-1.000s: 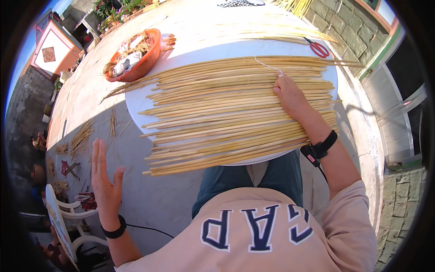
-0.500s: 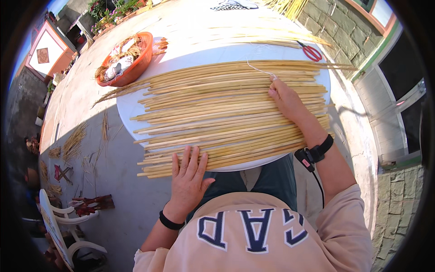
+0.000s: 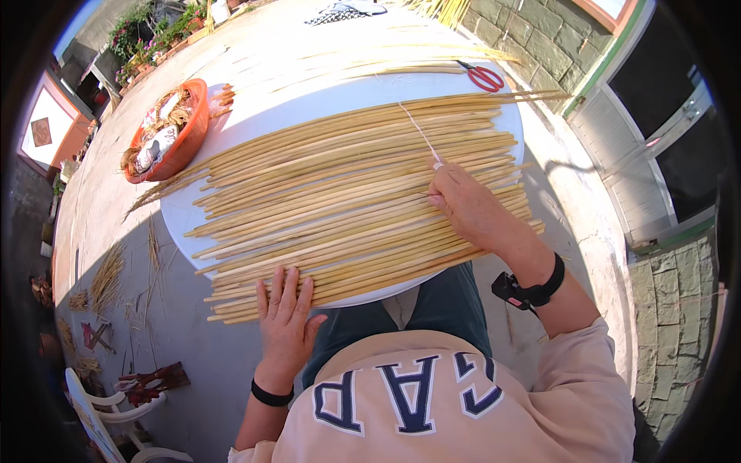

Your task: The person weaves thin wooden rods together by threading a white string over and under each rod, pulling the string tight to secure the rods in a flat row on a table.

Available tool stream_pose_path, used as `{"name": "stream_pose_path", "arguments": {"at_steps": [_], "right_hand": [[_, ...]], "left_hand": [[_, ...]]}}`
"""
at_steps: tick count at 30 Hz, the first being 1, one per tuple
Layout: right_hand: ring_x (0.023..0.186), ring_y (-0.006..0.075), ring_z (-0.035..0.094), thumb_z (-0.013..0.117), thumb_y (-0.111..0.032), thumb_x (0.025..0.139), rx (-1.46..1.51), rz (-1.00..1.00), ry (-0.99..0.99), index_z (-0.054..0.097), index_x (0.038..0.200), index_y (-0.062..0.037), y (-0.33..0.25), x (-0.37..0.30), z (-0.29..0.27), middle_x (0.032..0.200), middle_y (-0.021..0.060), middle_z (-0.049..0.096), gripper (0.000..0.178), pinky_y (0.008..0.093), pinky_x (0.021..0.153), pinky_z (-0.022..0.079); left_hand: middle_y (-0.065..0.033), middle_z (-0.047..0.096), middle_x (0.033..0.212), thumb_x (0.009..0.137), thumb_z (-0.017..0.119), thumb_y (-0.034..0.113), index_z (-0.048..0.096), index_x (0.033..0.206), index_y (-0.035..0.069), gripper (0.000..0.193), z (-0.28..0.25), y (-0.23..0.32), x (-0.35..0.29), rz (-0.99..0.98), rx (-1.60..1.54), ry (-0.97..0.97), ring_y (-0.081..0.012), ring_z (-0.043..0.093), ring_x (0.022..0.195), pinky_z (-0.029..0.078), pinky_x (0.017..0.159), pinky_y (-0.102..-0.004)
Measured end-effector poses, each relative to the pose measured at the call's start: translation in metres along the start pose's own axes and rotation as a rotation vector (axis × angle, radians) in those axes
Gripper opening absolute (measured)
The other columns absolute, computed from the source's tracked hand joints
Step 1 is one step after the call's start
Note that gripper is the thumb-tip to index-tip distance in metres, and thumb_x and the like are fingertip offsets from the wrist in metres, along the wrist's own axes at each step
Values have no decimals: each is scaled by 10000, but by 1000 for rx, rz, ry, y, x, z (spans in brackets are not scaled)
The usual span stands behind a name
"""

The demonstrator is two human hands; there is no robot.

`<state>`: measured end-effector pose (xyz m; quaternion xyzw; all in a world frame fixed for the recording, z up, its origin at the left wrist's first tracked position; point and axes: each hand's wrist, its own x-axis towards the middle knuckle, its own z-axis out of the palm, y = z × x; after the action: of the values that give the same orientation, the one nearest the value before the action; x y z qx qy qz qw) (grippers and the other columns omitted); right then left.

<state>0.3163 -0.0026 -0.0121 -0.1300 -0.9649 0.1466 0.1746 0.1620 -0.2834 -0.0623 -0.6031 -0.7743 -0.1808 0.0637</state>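
Across the near and middle part of a white round table (image 3: 239,127): yellow straw stalks (image 3: 355,208), laid side by side in a loose layer from left to right, with narrow gaps here and there and uneven ends. Over the far rows, a white string (image 3: 421,133), stretched straight to the right hand (image 3: 459,197) and pinched there between thumb and bent fingers, above the stalks. On the nearest stalks, close to their left ends, the left hand (image 3: 285,316), palm down, fingers lightly spread and thumb apart. Around each of the 2 wrists, a black wristband (image 3: 272,395); beside the right one, a small black box (image 3: 511,292).

Past the layer, toward the sunlit side of the tabletop, 1 pair of red-handled scissors (image 3: 485,78) and a sparser group of thin stalks (image 3: 340,65). At the table's far left edge, an orange plastic basin (image 3: 194,135), heaped to the rim with tan fibre bundles (image 3: 180,116) and white bundles (image 3: 158,147), 1 with dark printing, of a kind hard to tell.

On the ground to the left, scattered straw (image 3: 108,282); nearer, a white plastic armchair (image 3: 85,409). Farther off, flowering plants (image 3: 147,54). At right, a stone-block wall (image 3: 675,324).
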Motion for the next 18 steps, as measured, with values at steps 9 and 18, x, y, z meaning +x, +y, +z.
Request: {"name": "stream_pose_path", "arguments": {"at_steps": [9, 18], "right_hand": [[1162, 394, 355, 536, -101, 759, -16, -98, 82, 443, 821, -1, -28, -37, 42, 1169, 285, 420, 149, 430, 1001, 265], [1172, 396, 347, 539, -91, 754, -12, -73, 81, 446, 815, -4, -34, -34, 37, 1170, 272, 428, 141, 435, 998, 271]], "left_hand": [[-175, 354, 1303, 799, 535, 336, 473, 1182, 44, 485, -9, 3, 3, -17, 5, -28, -321, 292, 1239, 139, 1029, -485], [-170, 279, 1350, 693, 627, 358, 342, 1274, 32, 724, -8, 26, 22, -27, -25, -89, -328, 206, 1274, 95, 1033, -503]]}}
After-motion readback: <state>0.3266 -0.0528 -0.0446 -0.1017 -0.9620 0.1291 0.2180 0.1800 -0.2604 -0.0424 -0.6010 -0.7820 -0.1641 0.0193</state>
